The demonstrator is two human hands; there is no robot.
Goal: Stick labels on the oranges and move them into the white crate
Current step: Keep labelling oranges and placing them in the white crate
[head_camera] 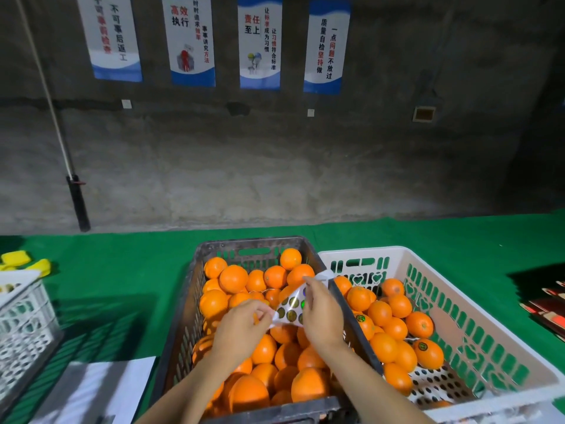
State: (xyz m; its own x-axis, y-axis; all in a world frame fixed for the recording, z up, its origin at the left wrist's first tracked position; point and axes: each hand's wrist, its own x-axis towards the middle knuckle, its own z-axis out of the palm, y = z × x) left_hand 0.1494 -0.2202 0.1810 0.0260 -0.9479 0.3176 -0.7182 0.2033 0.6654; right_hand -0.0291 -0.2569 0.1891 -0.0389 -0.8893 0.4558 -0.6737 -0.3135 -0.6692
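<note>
I am reaching over the dark crate [275, 408], left hand [241, 324] pinching the label sheet [292, 307] at its corner, right hand [321, 313] gripping its far end. The sheet seems thin and floppy, so the edges look best for holding. Oranges [234, 278] are waiting inside the dark crate, with the white crate [367, 250] just right of it.

Dark crate [183, 301]: moulded plastic, matt, scuffed and dusty along the rim. White crate [360, 251]: smooth plastic with a slight sheen. Oranges [234, 278]: finely dimpled peel with a waxy gloss under the light. Label sheet [292, 307]: slick white backing paper, creased, carrying round stickers with a metallic, iridescent face. Table cover [122, 264]: green cloth, matt, felt-like as far as the blur allows. Rear wall [244, 179]: bare concrete, rough and mottled. Posters [191, 41]: smooth printed sheet with a faint sheen.
</note>
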